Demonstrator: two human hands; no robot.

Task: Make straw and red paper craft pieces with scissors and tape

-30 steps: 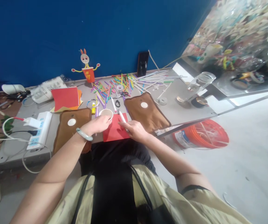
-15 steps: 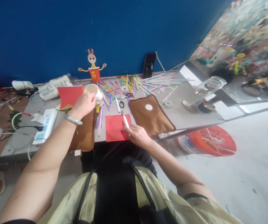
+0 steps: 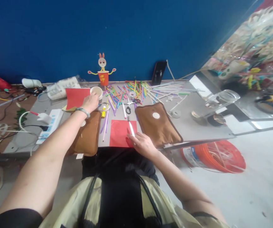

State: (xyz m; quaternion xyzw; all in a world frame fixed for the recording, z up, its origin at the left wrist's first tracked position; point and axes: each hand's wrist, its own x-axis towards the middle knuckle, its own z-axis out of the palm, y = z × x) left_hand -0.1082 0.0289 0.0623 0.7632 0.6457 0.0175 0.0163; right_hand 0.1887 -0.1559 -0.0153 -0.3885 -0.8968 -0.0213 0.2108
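My left hand reaches to a white paper cup, its fingers closed at the rim. Some of the cup is hidden behind the hand. My right hand holds a white marker with a grey end pointing away from me. Under the marker lies a square of red paper bearing a faint curved line. Scissors with dark handles and a second white pen lie just beyond it. A yellow item and a ring of tape are near the cup.
Brown pouches flank the red sheet. Coloured sticks spread along the back, near a rabbit figure in a red cup and a phone. At left is a power strip; at right, a glass jug and orange bucket.
My left hand has moved the paper cup left and back, beside the folded red card, uncovering the tape ring. My right hand keeps the marker over the red paper. The camera view has shifted slightly.
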